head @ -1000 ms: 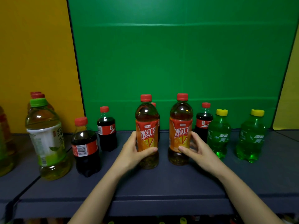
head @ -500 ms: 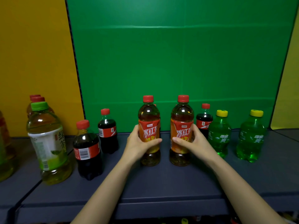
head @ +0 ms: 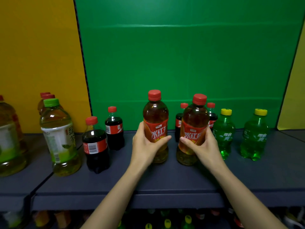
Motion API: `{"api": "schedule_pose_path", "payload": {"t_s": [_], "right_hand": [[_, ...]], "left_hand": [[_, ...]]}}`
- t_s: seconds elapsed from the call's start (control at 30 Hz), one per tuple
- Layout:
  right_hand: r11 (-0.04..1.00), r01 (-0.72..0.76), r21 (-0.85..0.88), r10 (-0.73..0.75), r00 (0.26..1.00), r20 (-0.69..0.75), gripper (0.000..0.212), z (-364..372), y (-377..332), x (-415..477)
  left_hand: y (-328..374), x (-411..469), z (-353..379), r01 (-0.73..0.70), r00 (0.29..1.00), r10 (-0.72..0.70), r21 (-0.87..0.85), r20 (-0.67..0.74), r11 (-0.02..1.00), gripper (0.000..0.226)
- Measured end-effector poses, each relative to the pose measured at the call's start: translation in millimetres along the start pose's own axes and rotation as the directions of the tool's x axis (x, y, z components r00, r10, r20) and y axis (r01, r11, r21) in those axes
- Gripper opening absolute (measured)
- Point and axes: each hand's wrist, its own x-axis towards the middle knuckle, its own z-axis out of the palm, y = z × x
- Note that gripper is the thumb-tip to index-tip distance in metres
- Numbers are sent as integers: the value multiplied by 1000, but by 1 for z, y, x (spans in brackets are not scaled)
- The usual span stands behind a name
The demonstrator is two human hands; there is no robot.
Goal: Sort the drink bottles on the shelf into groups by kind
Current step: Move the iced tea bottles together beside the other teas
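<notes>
My left hand (head: 146, 146) grips an iced-tea bottle (head: 156, 116) with a red cap and orange label, held upright just off the grey shelf (head: 165, 177). My right hand (head: 204, 146) grips a second iced-tea bottle (head: 194, 119), tilted slightly left. Two small cola bottles (head: 179, 123) (head: 212, 116) stand behind the right one. Two more cola bottles (head: 95, 146) (head: 114, 129) stand to the left. Two green soda bottles with yellow caps (head: 223, 134) (head: 254, 136) stand at the right.
A large green-tea bottle (head: 59, 139) with a green cap stands at the left, with other big tea bottles (head: 9, 142) (head: 45, 101) around it. A green back panel (head: 181, 55) closes the shelf behind. More bottles sit on the lower shelf (head: 165, 220).
Both hands have lifted their iced-tea bottles a little off the shelf; the right bottle now tilts left and sits nearer the cola bottles behind it.
</notes>
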Motion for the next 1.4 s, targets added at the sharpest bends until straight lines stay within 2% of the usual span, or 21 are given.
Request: {"api": "schedule_pose_path", "payload": {"t_s": [0.17,0.3,0.4,0.53,0.73,0.8,0.9,1.0,1.1,1.33,1.4], "right_hand": [[997,67,44,-69,996,64,57,-8,-34,-18],[992,64,110,-79,987,138,57,-2,-59,-36],[980,62,190,-101,974,201,57,17,-72,-49],[953,36,300,-133,942,309,60,60,-90,-63],[927,1,375,-171,891,421,57,144,-121,-90],[918,-14,396,-183,872,455,54,177,-133,-103],[914,-32,404,-191,846,497,62,228,-152,-124],[907,-64,417,-185,829,528,54,279,-172,-146],[906,-62,418,-188,827,530,50,329,-187,-166],[899,-80,431,-196,806,558,63,423,-226,-191],[901,-73,427,-204,798,567,58,448,-233,-192]], "left_hand": [[45,-21,-17,-94,993,94,-1,-65,996,64],[67,-48,-46,-55,985,49,-33,-162,998,67],[76,-72,-81,-29,969,22,-26,-246,999,55],[82,-103,-141,8,927,10,46,-375,999,48],[79,-146,-236,93,832,-3,133,-555,987,45],[76,-159,-272,121,807,-6,155,-591,980,49],[69,-177,-327,174,765,-21,175,-644,969,56],[63,-192,-381,209,751,-20,209,-660,955,44],[59,-204,-433,222,768,-11,249,-641,943,44],[49,-209,-529,251,764,-5,290,-646,923,46],[44,-204,-551,250,763,-7,285,-646,925,47]]}}
